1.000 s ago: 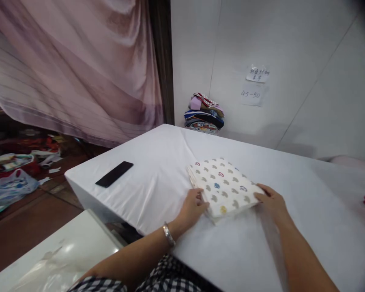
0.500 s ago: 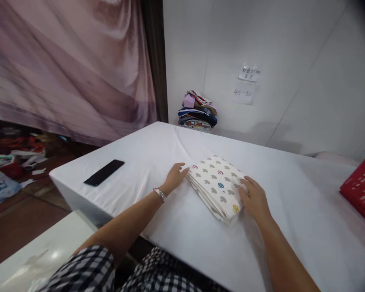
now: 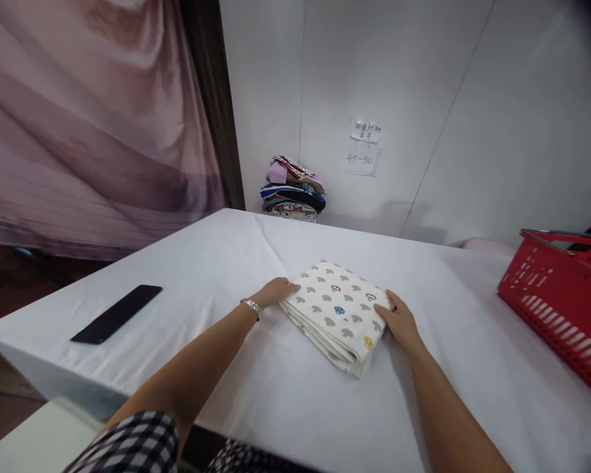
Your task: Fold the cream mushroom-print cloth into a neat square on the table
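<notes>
A folded white cloth (image 3: 331, 303) printed with grey, red, blue and yellow mushrooms lies on the white-covered table (image 3: 217, 263), its layered edge facing me. At its left corner, my left hand (image 3: 276, 290) grips the cloth, thumb on top and the other fingers hidden at the edge. My right hand (image 3: 398, 322) holds the opposite side, with the thumb over the top and the fingers curled round the edge. Whether the cloth is lifted off the table, I cannot tell.
A black flat slab (image 3: 118, 314), perhaps a phone, lies on the table's left. A red plastic basket (image 3: 561, 295) stands at the right. Against the wall rises a stack of folded fabrics (image 3: 293, 190), below two paper notes (image 3: 362, 159). A pinkish curtain (image 3: 88, 118) hangs at left.
My hands have closed on the cloth's two sides; before, they rested beside it with fingers looser. The view has turned right, showing more of the red basket.
</notes>
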The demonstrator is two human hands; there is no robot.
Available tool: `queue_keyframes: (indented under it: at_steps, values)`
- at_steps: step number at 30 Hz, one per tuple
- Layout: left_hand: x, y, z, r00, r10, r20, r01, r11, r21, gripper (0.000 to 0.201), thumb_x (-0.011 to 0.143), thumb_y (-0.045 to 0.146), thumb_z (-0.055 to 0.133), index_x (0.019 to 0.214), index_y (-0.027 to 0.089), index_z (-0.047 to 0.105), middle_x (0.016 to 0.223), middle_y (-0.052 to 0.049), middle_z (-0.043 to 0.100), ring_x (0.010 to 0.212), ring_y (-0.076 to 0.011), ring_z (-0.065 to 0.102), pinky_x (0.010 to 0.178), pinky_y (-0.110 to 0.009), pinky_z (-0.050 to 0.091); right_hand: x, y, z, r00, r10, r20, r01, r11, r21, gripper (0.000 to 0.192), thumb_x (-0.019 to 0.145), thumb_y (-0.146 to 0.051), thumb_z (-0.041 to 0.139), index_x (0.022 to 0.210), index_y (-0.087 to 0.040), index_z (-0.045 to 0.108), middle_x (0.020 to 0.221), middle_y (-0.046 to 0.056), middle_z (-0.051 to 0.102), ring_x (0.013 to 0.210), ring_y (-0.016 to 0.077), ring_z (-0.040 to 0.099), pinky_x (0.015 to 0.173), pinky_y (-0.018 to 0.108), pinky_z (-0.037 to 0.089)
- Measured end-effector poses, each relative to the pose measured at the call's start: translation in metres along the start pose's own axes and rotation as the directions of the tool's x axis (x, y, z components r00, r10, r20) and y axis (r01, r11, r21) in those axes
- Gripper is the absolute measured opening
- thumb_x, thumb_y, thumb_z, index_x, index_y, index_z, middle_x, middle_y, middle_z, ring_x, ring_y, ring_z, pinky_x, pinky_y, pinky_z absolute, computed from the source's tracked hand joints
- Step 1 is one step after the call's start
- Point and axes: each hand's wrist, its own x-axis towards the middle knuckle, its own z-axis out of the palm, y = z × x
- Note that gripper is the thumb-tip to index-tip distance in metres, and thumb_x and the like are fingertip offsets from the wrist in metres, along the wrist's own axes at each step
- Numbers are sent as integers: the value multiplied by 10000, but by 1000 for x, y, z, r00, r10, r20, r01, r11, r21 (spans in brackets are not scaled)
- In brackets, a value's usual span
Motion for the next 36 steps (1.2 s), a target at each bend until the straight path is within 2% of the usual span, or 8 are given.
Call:
queue_keyframes:
  at_steps: [8, 13, 17, 22, 26, 28, 30, 36]
  values:
    - [-48, -32, 1, 998, -18, -61, 17, 999, -30, 433, 754, 608, 469, 741, 197, 607, 780, -52, 674, 752, -236, 622, 648, -310, 423, 24, -15, 25, 995, -103, 6, 103, 994, 35, 601, 614, -263, 591, 1212, -207, 596, 1184, 75, 591, 1052, 255, 569, 912, 372, 464]
    - [-19, -22, 2, 983, -62, -173, 53, 997, -54, 446, 789, 569, 469, 961, 178, 600, 919, -74, 674, 845, -233, 621, 708, -306, 431, 88, -39, 44, 986, -168, 13, 167, 984, 61, 598, 575, -222, 592, 1171, -170, 608, 1156, 77, 607, 1048, 255, 555, 957, 412, 419]
    - [6, -14, 7, 980, -120, -156, 118, 993, -20, 583, 794, 573, 479, 1196, 154, 512, 1048, -116, 649, 955, -260, 608, 795, -333, 432, 112, -49, 49, 996, -87, -15, 87, 996, 5, 624, 571, -192, 666, 1189, -159, 582, 1225, 118, 571, 1156, 305, 495, 1008, 477, 364]
    - [-4, -26, 13, 953, 39, -301, -42, 999, -3, 577, 833, 576, 429, 1236, 168, 493, 1089, -108, 623, 920, -242, 607, 795, -351, 453, 74, -49, 31, 992, -98, -80, 104, 991, 78, 395, 689, -292, 632, 1069, -185, 640, 1185, 92, 608, 1133, 265, 522, 983, 451, 397]
    - [-15, -29, 16, 807, 359, -469, -370, 926, 74, 406, 854, 485, 456, 1123, 208, 583, 1195, -89, 565, 1048, -228, 551, 827, -329, 464, 19, -52, 13, 994, -105, -21, 107, 975, 196, 287, 736, -358, 593, 948, -183, 676, 966, 49, 694, 919, 209, 616, 871, 378, 468]
    - [-16, -27, 18, 744, 485, -459, -475, 868, 147, 320, 843, 442, 499, 1040, 227, 630, 1183, -76, 574, 1107, -239, 513, 908, -357, 437, -5, -55, 9, 993, -112, -36, 116, 976, 182, 264, 741, -365, 592, 918, -191, 681, 906, 32, 697, 846, 194, 618, 820, 353, 481]
    - [-17, -24, 21, 720, 572, -393, -538, 818, 204, 263, 832, 409, 527, 980, 236, 659, 1151, -68, 592, 1100, -240, 515, 964, -388, 403, -24, -57, 11, 986, -152, -63, 159, 980, 121, 227, 754, -350, 580, 886, -196, 683, 880, 29, 684, 798, 182, 605, 778, 334, 483]
    - [-17, -28, 24, 728, 615, -302, -582, 788, 202, 257, 809, 422, 560, 948, 251, 692, 1103, -56, 618, 1068, -229, 541, 979, -395, 394, -54, -55, 28, 929, -365, -58, 347, 916, -201, 202, 810, -303, 552, 959, -232, 669, 940, 56, 601, 913, 218, 542, 768, 348, 469]
